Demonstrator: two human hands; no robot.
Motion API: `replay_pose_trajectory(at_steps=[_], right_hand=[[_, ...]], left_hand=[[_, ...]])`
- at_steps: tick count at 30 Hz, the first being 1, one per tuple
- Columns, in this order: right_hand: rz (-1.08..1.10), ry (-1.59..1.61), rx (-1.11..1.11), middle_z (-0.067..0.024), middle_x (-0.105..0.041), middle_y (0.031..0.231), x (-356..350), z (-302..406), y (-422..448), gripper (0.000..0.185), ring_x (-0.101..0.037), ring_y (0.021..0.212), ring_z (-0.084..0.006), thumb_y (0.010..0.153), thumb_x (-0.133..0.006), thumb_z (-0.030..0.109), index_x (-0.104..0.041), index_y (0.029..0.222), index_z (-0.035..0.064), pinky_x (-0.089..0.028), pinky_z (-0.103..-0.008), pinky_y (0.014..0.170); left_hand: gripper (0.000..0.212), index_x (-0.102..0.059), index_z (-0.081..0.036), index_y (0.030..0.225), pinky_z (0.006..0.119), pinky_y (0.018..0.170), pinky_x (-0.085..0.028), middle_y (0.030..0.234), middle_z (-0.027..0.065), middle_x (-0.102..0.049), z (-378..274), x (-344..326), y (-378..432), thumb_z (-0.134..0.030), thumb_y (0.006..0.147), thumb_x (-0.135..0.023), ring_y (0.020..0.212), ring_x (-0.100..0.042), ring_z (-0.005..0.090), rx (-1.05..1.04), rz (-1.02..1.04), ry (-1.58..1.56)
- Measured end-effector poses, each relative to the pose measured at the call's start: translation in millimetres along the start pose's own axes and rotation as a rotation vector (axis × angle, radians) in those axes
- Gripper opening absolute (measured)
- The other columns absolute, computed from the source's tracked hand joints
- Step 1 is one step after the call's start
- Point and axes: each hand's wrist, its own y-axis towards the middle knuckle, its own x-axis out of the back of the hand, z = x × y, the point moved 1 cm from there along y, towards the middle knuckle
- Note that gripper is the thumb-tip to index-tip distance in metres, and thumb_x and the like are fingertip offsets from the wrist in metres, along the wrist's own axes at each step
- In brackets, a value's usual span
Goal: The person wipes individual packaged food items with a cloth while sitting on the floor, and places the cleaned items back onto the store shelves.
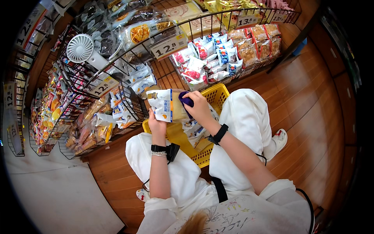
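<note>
My left hand [158,125] grips the near left end of a bread package [163,106], which has a white printed wrapper and a see-through part showing the loaf. With my right hand [199,108] I hold a bunched purple cloth [186,101] against the package's right end. Both hands are above a yellow plastic basket [216,93] between my knees. Inside the basket lie several white and blue packages [196,133], partly hidden by my right forearm.
Wire shelves [204,18] of packaged snacks stand in front and to the left. A white handheld fan [80,48] rests at a wire rack's edge. Small cherry-print packets [193,71] and bagged pastries [248,52] fill the lower shelf. Price tags [169,46] hang on the wires.
</note>
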Motion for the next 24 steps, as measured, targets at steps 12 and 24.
replay_pose_trajectory(at_steps=[12,24], right_hand=[[0.177,-0.002,0.16,-0.0117,-0.058,0.103,-22,22,-22,0.035,-0.061,0.094,-0.0333,0.071,-0.07,0.003,-0.062,0.104,0.0103,-0.052,-0.0391,0.079],[0.126,0.007,0.199,-0.01,-0.058,0.1,-11,27,-16,0.032,-0.061,0.091,-0.0314,0.071,-0.07,0.001,-0.062,0.101,0.0095,-0.051,-0.0374,0.077]], left_hand=[[0.042,-0.046,-0.003,0.13,0.043,0.104,-0.039,0.13,0.0112,-0.054,-6,-3,-3,-0.032,0.105,-0.03,0.119,-0.052,0.0256,-0.125,0.011,-0.01],[0.048,-0.041,-0.001,0.135,0.042,0.105,-0.039,0.135,0.0132,-0.049,-21,15,6,-0.036,0.104,-0.031,0.122,-0.049,0.0269,-0.242,0.004,0.002]])
